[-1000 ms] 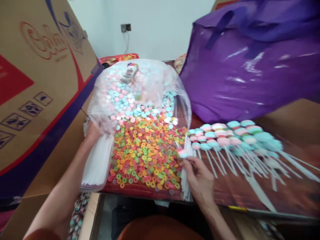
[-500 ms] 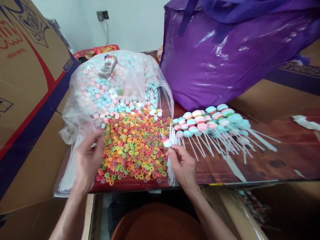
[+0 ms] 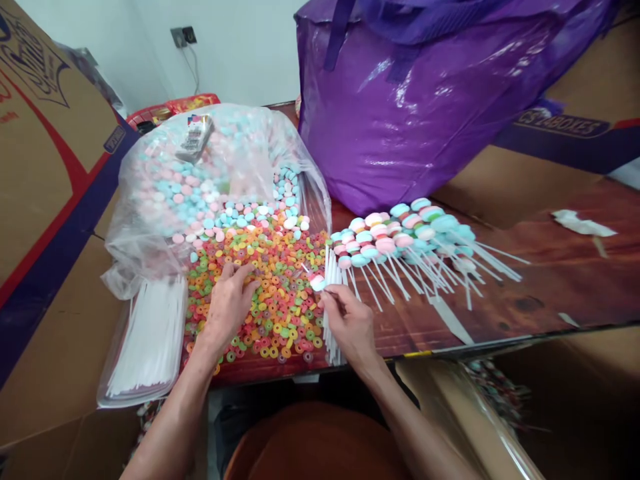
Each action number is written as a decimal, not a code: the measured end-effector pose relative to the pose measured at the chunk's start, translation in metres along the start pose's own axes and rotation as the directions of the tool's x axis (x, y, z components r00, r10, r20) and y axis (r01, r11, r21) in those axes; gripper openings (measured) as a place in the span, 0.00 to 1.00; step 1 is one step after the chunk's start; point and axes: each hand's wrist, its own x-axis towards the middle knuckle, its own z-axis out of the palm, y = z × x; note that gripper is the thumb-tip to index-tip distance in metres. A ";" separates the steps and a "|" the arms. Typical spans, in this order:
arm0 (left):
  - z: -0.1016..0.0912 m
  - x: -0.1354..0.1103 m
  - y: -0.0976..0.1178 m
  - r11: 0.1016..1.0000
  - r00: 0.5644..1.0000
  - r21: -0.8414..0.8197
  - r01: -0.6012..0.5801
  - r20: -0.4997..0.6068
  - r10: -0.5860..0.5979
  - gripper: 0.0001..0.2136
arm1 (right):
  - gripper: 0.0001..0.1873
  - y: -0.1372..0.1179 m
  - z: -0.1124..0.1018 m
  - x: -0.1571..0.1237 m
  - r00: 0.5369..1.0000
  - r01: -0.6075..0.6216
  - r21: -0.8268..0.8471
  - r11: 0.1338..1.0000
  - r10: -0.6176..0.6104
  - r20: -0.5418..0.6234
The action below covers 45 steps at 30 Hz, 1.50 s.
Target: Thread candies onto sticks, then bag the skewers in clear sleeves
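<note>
My right hand (image 3: 349,320) pinches a candy skewer (image 3: 317,283) near the pile's right edge. A white and pink marshmallow and a red piece are threaded on it, and the bare stick tip points up left. My left hand (image 3: 231,300) is over the heap of colourful gummy rings (image 3: 280,293), thumb and fingers apart, fingertips at the rings. Behind the rings, pink, blue and white marshmallows (image 3: 250,215) spill from a clear plastic bag (image 3: 295,137). White sticks (image 3: 332,300) lie beside my right hand, partly hidden by it.
Finished candy skewers (image 3: 400,237) lie stacked at the right. A pack of white sticks (image 3: 147,340) rests at the left front. A large purple bag (image 3: 400,127) stands behind, and a cardboard box (image 3: 55,173) rises at the left. Crumpled white paper (image 3: 584,223) lies far right.
My left hand has moved right and down from the pile's left edge onto the gummy rings, uncovering the stick pack. My right hand still holds the skewer. The view has shifted to the right.
</note>
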 end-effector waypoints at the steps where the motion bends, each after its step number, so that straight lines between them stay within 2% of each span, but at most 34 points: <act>1: 0.000 0.000 0.000 1.000 1.000 -0.013 -0.001 -0.004 0.001 0.11 | 0.08 0.000 0.000 0.000 1.000 -0.002 -0.001 1.000 0.002 0.002; 9: 0.003 -0.008 0.004 0.996 0.994 -0.090 -0.010 -0.105 0.001 0.06 | 0.10 -0.004 -0.001 0.000 0.999 -0.019 -0.018 1.000 0.020 0.031; 15: 0.002 -0.005 0.011 0.998 0.999 -0.061 -0.026 -0.032 0.024 0.07 | 0.10 -0.004 -0.002 0.000 0.999 -0.021 -0.036 0.999 0.022 0.033; 20: -0.002 0.000 0.010 0.961 0.998 -0.275 -0.037 0.045 0.052 0.06 | 0.10 -0.004 -0.001 0.001 1.000 0.008 -0.032 0.999 -0.007 0.025; 24: -0.003 0.024 0.017 0.945 0.991 -0.313 -0.095 0.055 0.118 0.08 | 0.10 -0.002 -0.001 0.002 1.000 0.013 -0.035 0.999 -0.013 -0.011; 26: 0.003 0.046 0.027 0.958 0.990 -0.259 -0.124 0.026 0.135 0.09 | 0.10 -0.001 -0.001 0.001 0.999 -0.002 -0.037 0.999 0.001 -0.034; 28: 0.013 0.073 0.040 0.975 0.987 -0.168 -0.146 0.045 0.155 0.10 | 0.10 -0.001 -0.002 0.001 0.999 -0.017 -0.030 0.999 0.016 -0.038; 30: 0.027 0.098 0.052 0.985 0.977 -0.050 -0.162 0.132 0.168 0.14 | 0.09 -0.002 -0.002 0.001 0.999 -0.019 -0.012 1.000 0.019 -0.031; 33: 0.046 0.124 0.064 0.956 0.928 0.094 -0.279 0.284 0.243 0.18 | 0.08 -0.002 -0.004 0.001 1.000 -0.012 0.002 1.000 0.012 -0.020; 36: 0.056 0.133 0.064 0.919 0.898 0.178 -0.352 0.340 0.279 0.17 | 0.09 -0.002 -0.005 0.002 1.000 -0.015 0.003 1.000 0.015 -0.015; 41: 0.060 0.139 0.054 0.960 0.948 0.157 -0.231 0.258 0.186 0.11 | 0.09 -0.002 -0.006 0.004 1.000 -0.017 0.023 1.000 0.017 -0.001; 45: 0.063 0.146 0.053 0.961 0.948 0.149 -0.232 0.257 0.188 0.08 | 0.09 -0.005 -0.006 0.005 1.000 -0.004 0.038 0.999 0.004 -0.010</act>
